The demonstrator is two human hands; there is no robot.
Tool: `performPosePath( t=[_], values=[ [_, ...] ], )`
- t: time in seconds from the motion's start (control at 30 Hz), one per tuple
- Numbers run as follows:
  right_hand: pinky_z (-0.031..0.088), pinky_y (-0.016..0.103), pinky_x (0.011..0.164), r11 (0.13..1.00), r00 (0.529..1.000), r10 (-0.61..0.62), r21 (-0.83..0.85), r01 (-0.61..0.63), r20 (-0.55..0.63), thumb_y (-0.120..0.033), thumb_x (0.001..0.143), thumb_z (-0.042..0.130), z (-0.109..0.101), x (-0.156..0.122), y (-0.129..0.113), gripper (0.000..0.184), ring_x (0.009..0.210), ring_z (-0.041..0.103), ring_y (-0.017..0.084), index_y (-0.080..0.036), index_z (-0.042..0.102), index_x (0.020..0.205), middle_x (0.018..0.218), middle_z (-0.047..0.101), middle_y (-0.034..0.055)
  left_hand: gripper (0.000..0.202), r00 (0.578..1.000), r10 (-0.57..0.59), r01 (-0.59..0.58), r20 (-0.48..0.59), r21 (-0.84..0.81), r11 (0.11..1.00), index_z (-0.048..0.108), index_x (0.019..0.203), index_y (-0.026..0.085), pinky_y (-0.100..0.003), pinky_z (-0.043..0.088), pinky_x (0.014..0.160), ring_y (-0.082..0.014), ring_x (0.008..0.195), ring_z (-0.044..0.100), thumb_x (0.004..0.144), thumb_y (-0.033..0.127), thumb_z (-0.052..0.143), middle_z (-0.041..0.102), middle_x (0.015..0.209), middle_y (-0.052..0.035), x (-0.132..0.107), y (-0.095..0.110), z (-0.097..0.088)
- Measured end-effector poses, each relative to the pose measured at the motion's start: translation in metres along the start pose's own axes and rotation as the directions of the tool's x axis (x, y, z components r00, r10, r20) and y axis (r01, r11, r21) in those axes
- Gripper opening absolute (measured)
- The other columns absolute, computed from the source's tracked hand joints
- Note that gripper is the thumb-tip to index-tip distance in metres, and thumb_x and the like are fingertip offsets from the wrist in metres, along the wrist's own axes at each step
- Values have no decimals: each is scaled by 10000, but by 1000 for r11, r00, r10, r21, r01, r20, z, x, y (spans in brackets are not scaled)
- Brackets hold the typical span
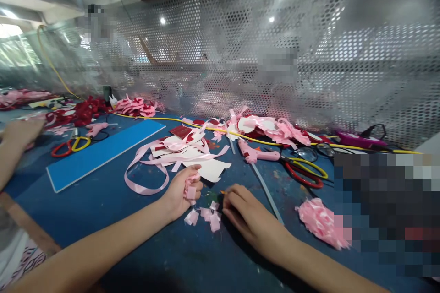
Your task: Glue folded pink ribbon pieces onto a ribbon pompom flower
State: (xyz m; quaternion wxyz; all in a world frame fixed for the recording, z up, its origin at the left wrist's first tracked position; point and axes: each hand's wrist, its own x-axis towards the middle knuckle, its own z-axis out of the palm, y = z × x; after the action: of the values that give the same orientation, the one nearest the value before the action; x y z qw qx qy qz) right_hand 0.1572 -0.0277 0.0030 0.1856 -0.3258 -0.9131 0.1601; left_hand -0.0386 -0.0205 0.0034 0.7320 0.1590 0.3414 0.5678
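Several small pink ribbon pieces [191,191] sit in my left hand [180,195], its fingers curled around them with the palm turned up. Just below, more cut pink ribbon squares [210,214] lie loose on the blue table [192,256]. My right hand [249,219] rests low over the table to the right of these squares, its fingers bent and pressed together. A bit of orange shows by its fingertips; whether the fingers hold anything is hidden. Beyond both hands lie a long pink ribbon [146,190] and white and red scraps [206,169].
A pink glue gun [257,153], scissors [305,169] and a pink ruffled flower [321,222] lie to the right. On the left are a blue board [106,153], more scissors [70,145] and another person's arm [20,139]. Behind stands a perforated metal screen [223,50].
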Motion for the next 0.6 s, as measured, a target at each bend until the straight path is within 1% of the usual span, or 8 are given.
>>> performPosePath(
  t=[0.07, 0.13, 0.2, 0.27, 0.4, 0.47, 0.53, 0.6],
  values=[
    [442, 316, 917, 994, 996, -81, 81, 78, 23, -139, 888, 418, -1, 5, -7, 198, 1066, 508, 175, -176, 532, 1046, 1152, 531, 97, 68, 999, 18, -19, -31, -43, 999, 526, 769, 141, -113, 131, 304, -19, 283, 249, 768, 87, 484, 292, 416, 111, 2, -1, 1],
    [374, 342, 1008, 983, 982, -167, 91, 159, 85, -181, 896, 430, 1, 9, -13, 319, 1198, 426, 185, -193, 474, 1212, 1299, 465, 96, 98, 998, 22, -27, -63, -86, 996, 520, 747, 132, -113, 136, 303, -18, 274, 257, 797, 94, 445, 279, 408, 109, 3, 1, 2],
    [326, 383, 1051, 971, 957, -240, 52, 234, 164, -233, 908, 434, 5, 11, -17, 375, 1252, 378, 206, -220, 439, 1283, 1347, 448, 78, 168, 995, 25, -37, -92, -135, 990, 494, 691, 135, -113, 137, 301, -15, 268, 253, 823, 96, 396, 260, 404, 106, 3, 7, 3],
    [323, 401, 1055, 953, 932, -293, -12, 302, 212, -216, 916, 419, 9, 11, -19, 366, 1254, 384, 218, -224, 462, 1280, 1325, 488, 67, 231, 993, 30, -52, -116, -184, 982, 464, 645, 139, -113, 140, 299, -15, 266, 252, 841, 95, 351, 239, 402, 102, 2, 14, 3],
    [418, 346, 988, 890, 889, -396, -141, 433, 229, -74, 872, 426, 12, -1, -17, 389, 1189, 454, 230, -123, 495, 1252, 1263, 551, 92, 321, 988, 23, -62, -153, -253, 965, 421, 589, 150, -116, 150, 296, -22, 267, 272, 882, 146, 290, 212, 406, 93, 2, 24, 2],
    [471, 324, 920, 868, 885, -420, -196, 456, 200, -66, 859, 443, 10, -10, -16, 359, 1120, 503, 229, -109, 527, 1205, 1211, 585, 100, 374, 987, -8, -37, -160, -277, 960, 386, 558, 156, -113, 161, 295, -24, 268, 284, 911, 206, 275, 211, 409, 90, 2, 24, 1],
    [507, 300, 839, 861, 887, -424, -224, 457, 182, -75, 871, 434, 6, -15, -15, 308, 1014, 554, 205, -130, 559, 1147, 1106, 633, 102, 428, 986, -57, 9, -155, -294, 956, 352, 533, 162, -113, 174, 292, -23, 268, 283, 934, 287, 267, 217, 412, 89, 2, 22, 1],
    [515, 284, 776, 861, 883, -433, -208, 465, 180, -80, 888, 410, -1, -11, -15, 270, 901, 582, 182, -146, 587, 1081, 986, 664, 96, 469, 985, -100, 53, -140, -307, 950, 339, 525, 165, -114, 192, 290, -25, 273, 287, 943, 363, 259, 232, 414, 86, 1, 18, 2]
  ],
)
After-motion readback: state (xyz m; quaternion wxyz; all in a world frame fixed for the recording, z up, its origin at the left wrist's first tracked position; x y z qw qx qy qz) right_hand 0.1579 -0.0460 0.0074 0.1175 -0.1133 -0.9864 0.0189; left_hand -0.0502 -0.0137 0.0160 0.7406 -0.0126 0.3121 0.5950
